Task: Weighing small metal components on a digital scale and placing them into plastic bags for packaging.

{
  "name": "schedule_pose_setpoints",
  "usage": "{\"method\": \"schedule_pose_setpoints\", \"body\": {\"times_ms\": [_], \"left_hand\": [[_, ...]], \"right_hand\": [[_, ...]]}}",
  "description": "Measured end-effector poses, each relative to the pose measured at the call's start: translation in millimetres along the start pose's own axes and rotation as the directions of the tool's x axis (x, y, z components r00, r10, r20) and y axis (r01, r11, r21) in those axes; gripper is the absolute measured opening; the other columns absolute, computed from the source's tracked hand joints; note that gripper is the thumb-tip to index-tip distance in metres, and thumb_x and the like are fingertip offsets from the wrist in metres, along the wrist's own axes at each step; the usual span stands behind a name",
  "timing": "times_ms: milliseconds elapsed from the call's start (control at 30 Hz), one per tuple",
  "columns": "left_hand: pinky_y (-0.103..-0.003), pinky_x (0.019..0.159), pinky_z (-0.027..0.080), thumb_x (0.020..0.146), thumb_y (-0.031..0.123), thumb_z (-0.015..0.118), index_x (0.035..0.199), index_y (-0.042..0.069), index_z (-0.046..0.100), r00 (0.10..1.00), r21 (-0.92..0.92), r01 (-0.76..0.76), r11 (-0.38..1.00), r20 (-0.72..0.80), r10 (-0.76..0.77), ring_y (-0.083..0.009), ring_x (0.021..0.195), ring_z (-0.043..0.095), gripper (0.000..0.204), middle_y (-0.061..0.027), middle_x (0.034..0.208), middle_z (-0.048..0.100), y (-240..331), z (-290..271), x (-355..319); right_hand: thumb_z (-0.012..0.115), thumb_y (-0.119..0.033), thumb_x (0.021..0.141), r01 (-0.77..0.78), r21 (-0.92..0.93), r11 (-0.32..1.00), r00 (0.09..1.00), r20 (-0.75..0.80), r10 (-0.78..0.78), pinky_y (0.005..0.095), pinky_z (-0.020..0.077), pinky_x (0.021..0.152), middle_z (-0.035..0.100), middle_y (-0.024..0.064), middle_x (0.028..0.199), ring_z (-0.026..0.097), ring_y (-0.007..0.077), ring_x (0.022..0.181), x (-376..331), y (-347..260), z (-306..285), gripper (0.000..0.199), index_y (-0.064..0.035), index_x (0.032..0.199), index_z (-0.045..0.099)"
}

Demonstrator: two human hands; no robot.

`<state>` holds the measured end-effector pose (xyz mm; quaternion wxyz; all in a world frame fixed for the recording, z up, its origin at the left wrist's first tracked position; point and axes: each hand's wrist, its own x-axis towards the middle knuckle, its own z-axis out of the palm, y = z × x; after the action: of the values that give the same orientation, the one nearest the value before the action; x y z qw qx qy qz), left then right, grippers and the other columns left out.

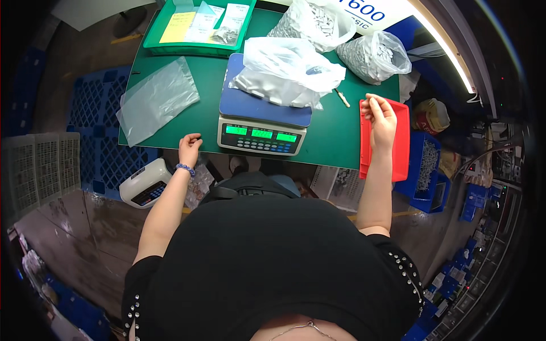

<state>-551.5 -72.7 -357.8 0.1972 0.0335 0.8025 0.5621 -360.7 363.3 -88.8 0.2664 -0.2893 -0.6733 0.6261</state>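
Observation:
My right hand (383, 120) is over the red tray (401, 142) at the table's right side. Its fingers are bent together toward the thumb; anything between them is too small to make out. My left hand (189, 149) hovers at the table's front edge with loosely curved fingers, apparently holding nothing. Between the hands stands a counting scale (261, 136) with lit green displays. A clear plastic bag (278, 74) of small grey-white parts lies on its blue pan. Left of the scale, a flat clear bag (159, 102) rests on the green table (213, 85).
Two more bags of parts, one bag (318, 25) and another (375, 57), stand at the back. A green tray (199, 46) holds papers. Below are a second scale (145, 183), a blue pallet (91, 113) and a blue bin (426, 170). A lamp (443, 45) slants at upper right.

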Motion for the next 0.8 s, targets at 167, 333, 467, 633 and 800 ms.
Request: {"method": "schedule_pose_setpoints", "body": {"times_ms": [167, 333, 467, 633, 800], "left_hand": [[-0.026, 0.075, 0.046, 0.074, 0.008, 0.066, 0.094, 0.005, 0.064, 0.999, 0.04, 0.04, 0.998, 0.017, -0.04, -0.0134, 0.077, 0.054, 0.02, -0.006, 0.091, 0.053, 2, -1, 3], [-0.026, 0.075, 0.046, 0.075, 0.008, 0.066, 0.094, 0.004, 0.064, 0.996, 0.028, 0.082, 0.996, 0.021, -0.082, -0.0136, 0.079, 0.056, 0.02, -0.006, 0.092, 0.053, 0, -1, 4], [-0.025, 0.075, 0.046, 0.075, 0.008, 0.066, 0.095, 0.004, 0.064, 0.996, -0.003, 0.089, 0.996, 0.015, -0.089, -0.0128, 0.078, 0.055, 0.02, -0.0056, 0.093, 0.053, -3, -1, 4], [-0.025, 0.075, 0.046, 0.075, 0.008, 0.066, 0.094, 0.004, 0.064, 0.997, 0.001, 0.077, 0.997, 0.011, -0.077, -0.0121, 0.077, 0.054, 0.02, -0.0052, 0.093, 0.052, -4, 0, 4], [-0.024, 0.075, 0.045, 0.078, 0.006, 0.063, 0.096, 0.003, 0.063, 0.983, -0.156, 0.18, 0.971, 0.001, -0.182, -0.01, 0.079, 0.054, 0.018, -0.0045, 0.093, 0.059, 19, -3, 1]], "right_hand": [[0.054, -0.012, 0.091, -0.038, 0.038, 0.999, 0.999, 0.021, 0.037, 0.0178, 0.0413, 0.061, 0.064, 0.0039, 0.084, 0.056, 0.0067, 0.07, -22, 17, -2, 0.017, -0.0011, 0.1, 0.062], [0.055, -0.013, 0.09, -0.068, -0.017, 0.998, 0.995, 0.067, 0.069, 0.0179, 0.0406, 0.061, 0.064, 0.0037, 0.083, 0.056, 0.0065, 0.07, -27, 16, 5, 0.017, -0.0015, 0.1, 0.063], [0.056, -0.015, 0.09, -0.028, -0.045, 0.999, 0.994, 0.104, 0.032, 0.0182, 0.0399, 0.062, 0.064, 0.003, 0.083, 0.056, 0.0063, 0.07, -24, 12, 12, 0.018, -0.0026, 0.1, 0.063], [0.056, -0.014, 0.09, -0.039, -0.108, 0.993, 0.989, 0.135, 0.053, 0.0184, 0.04, 0.062, 0.064, 0.0027, 0.082, 0.056, 0.0062, 0.07, -20, 8, 20, 0.017, -0.0026, 0.099, 0.063], [0.061, -0.015, 0.086, -0.078, -0.152, 0.985, 0.976, 0.189, 0.106, 0.02, 0.0426, 0.067, 0.063, 0.0055, 0.093, 0.057, 0.0085, 0.079, -14, -1, 30, 0.026, -0.002, 0.108, 0.06]]}}
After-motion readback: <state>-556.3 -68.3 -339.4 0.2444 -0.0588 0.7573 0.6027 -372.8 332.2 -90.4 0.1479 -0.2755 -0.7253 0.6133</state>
